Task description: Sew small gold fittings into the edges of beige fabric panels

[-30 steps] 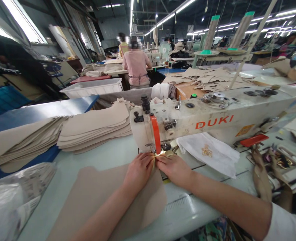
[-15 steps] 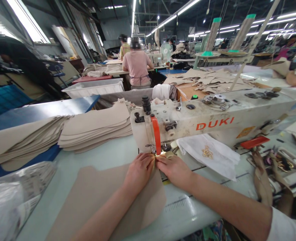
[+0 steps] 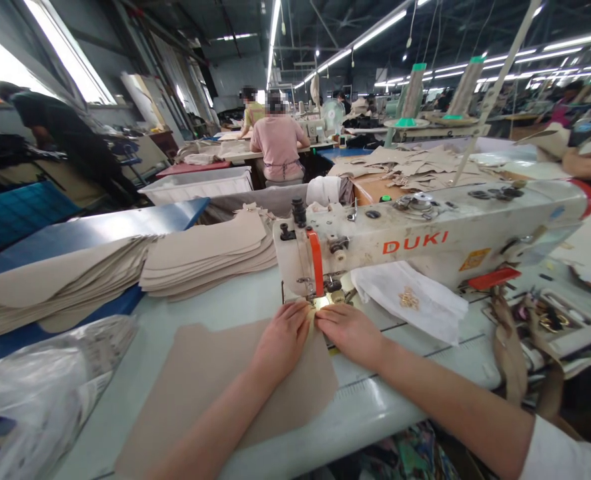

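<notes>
Where the plastic bag (image 3: pixel 35 393) slumps: 8 o'clock from my hands, well apart from them; pushed aside from the working patch, I judge.
Cut stacks (image 3: pixel 205 253): 10 o'clock, tan pieces fanned in layers, probably so that a top piece slides off easily.
Tan panel (image 3: pixel 215 380): flat on the tabletop (image 3: pixel 225 307), spreading toward 7 o'clock, its far edge at the needle (image 3: pixel 320 297). It looks matte, smooth and unwrinkled, with a stepped outline on its left side.
Left hand (image 3: pixel 280 340): knuckles up, fingers drawn narrow, nipping the panel's far edge just at 6 o'clock of the needle. I read this as keeping that edge taut and lined up.
Right hand (image 3: pixel 348 330): meets the left fingertip to fingertip, fingers close together, clamped on the same edge from 4 o'clock, so the cloth is steadied from both sides.
Sewing machine (image 3: pixel 425 243): its arm runs out toward 3 o'clock, and its lamp lights the pinched edge.
White cloth (image 3: pixel 410 300): 2 o'clock, under the arm, carrying small gold fittings (image 3: pixel 408 298) near my right hand.
</notes>
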Tool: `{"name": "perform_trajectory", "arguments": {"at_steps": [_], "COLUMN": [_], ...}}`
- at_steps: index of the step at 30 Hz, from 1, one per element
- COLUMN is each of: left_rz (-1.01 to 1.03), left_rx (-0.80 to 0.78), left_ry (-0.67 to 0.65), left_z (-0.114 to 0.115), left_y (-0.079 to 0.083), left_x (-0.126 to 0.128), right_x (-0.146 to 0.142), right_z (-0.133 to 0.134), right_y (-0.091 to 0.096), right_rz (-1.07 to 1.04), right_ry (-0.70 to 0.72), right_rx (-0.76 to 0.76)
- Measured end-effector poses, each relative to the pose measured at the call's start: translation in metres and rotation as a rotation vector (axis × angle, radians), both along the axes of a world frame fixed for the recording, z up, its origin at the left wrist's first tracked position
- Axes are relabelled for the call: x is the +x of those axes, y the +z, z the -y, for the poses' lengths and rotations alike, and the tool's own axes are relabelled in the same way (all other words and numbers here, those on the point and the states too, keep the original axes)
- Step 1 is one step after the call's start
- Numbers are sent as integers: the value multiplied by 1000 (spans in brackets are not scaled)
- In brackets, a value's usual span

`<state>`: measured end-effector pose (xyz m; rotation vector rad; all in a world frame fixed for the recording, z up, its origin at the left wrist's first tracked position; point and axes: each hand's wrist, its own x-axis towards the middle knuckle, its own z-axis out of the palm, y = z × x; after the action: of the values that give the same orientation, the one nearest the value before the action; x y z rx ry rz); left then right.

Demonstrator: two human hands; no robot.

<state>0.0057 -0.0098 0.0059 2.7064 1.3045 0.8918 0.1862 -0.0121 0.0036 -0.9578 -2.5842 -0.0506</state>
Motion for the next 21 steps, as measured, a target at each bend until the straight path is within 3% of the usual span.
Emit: {"name": "perform_trajectory", "arguments": {"at_steps": [9,21], "left_rz": [-177,-298], "left_rx": [31,78], "left_ry": [-26,-35], "left_z": [5,3], "left_y": [-4,-4], "left_x": [-4,-7], "right_x": [1,-3], "right_z": [0,-4], "right_y": [3,4], "right_rz": [36,71], "right_ry": [43,27], "right_rx": [-36,23]}}
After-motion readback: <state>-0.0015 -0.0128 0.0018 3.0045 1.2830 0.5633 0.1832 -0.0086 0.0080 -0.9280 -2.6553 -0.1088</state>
